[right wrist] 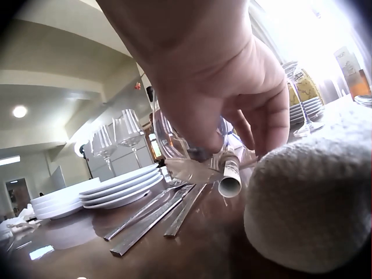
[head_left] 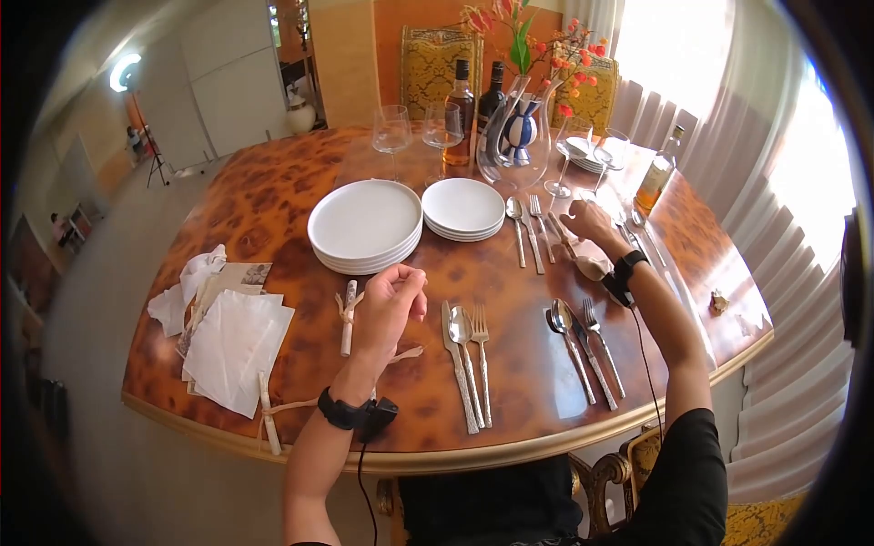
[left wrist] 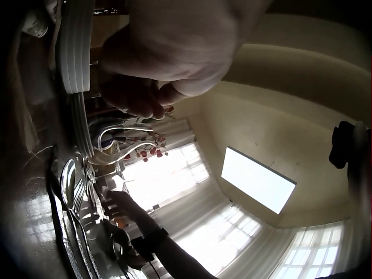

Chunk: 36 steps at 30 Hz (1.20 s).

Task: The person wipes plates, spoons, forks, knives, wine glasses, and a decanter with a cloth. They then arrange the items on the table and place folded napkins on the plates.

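Observation:
My right hand [head_left: 596, 226] reaches across the far right of the table, beside several pieces of cutlery. In the right wrist view its thumb and fingers pinch a small rolled paper [right wrist: 231, 181] tied with a pale ribbon [right wrist: 192, 171]. A rolled white cloth [right wrist: 311, 192] lies close beside it. My left hand [head_left: 387, 308] hovers over the near table, in front of the large plates [head_left: 364, 223], its fingers loosely curled and holding nothing. Under it lies another ribbon-tied paper roll [head_left: 349, 320], partly hidden by the wrist.
Two cutlery sets, one with a knife [head_left: 460, 369] and one with a fork [head_left: 604, 346], lie near the front edge. Small plates [head_left: 462, 207], wine glasses [head_left: 391, 136], bottles [head_left: 460, 100] and a glass decanter [head_left: 496, 155] stand behind. Papers [head_left: 237, 341] and a tied roll [head_left: 267, 419] lie left.

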Motion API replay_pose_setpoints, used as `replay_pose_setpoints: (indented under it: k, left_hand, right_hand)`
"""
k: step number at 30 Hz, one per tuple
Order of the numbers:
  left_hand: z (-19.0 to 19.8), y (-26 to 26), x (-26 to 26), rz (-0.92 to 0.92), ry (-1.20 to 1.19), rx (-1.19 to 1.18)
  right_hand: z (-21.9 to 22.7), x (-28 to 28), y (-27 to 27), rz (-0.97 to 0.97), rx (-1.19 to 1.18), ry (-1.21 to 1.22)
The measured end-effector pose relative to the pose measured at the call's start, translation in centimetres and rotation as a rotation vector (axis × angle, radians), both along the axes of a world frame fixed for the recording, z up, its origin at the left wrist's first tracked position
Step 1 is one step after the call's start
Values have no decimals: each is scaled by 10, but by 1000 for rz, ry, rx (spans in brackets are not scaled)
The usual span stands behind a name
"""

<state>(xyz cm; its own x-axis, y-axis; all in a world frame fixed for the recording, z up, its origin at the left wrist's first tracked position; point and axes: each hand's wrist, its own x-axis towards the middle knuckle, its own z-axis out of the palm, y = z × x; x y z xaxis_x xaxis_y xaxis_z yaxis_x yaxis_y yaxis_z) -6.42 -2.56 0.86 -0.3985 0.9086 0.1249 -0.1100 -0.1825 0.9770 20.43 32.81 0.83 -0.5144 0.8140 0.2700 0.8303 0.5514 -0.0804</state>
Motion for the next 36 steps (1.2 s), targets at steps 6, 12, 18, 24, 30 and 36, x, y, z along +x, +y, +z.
replay_pose_setpoints:
  k: [6,12,18,24,30,36]
  left_hand:
    - [0,0,2,5,31,-10]
    - [-3,7,-15,66,38,42]
    - [-1,7,-22,154,-10,60]
    - [7,1,-20,165,-31,49]
    - [4,2,-15,90,-23,69]
    - [-1,5,-29,109,-7,97]
  right_hand:
    - [29,-7,-36,86,-119,230]
    - [27,-66,-90,307,-847,550]
    - [4,-198,-139,295,-1039,525]
    - [-2,-228,-153,374,-1131,385]
    - [3,-229,-160,211,-1144,426]
    - [5,-237,-161,173,-1129,412]
